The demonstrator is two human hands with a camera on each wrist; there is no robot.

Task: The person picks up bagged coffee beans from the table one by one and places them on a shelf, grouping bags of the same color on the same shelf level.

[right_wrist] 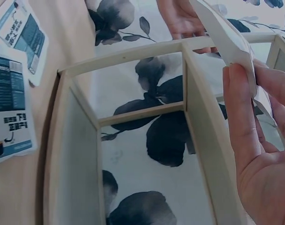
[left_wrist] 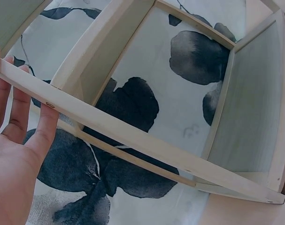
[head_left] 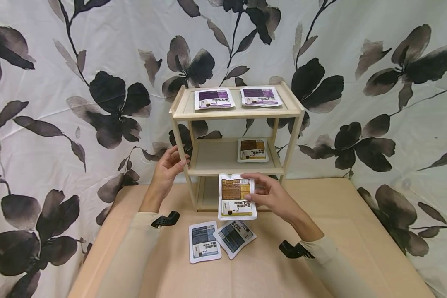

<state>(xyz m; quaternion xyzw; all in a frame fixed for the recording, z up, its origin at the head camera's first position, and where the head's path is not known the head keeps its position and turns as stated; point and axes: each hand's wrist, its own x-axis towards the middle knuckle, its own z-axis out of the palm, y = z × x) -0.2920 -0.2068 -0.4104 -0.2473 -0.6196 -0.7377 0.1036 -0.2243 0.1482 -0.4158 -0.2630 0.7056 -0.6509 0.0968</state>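
I'm gripping the left post (head_left: 177,138) of the rack (head_left: 214,157) with my left hand (head_left: 162,171), my right hand (head_left: 271,193) pinching an orange-brown pouch (head_left: 230,194) at its near side, two purple pouches (head_left: 214,99) and a dark-brown pouch (head_left: 253,150) already sitting shelved, two blue pouches (head_left: 205,243) waiting on the counter (head_left: 268,271).

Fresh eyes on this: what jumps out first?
Probably the brown-and-white packet in the right hand, held up in front of the wooden shelf, whose left front post the left hand grips. Next, the two purple packets lying on the shelf's top tier and the two blue packets on the table before it. Behind it all, the floral backdrop fills much of the head view.
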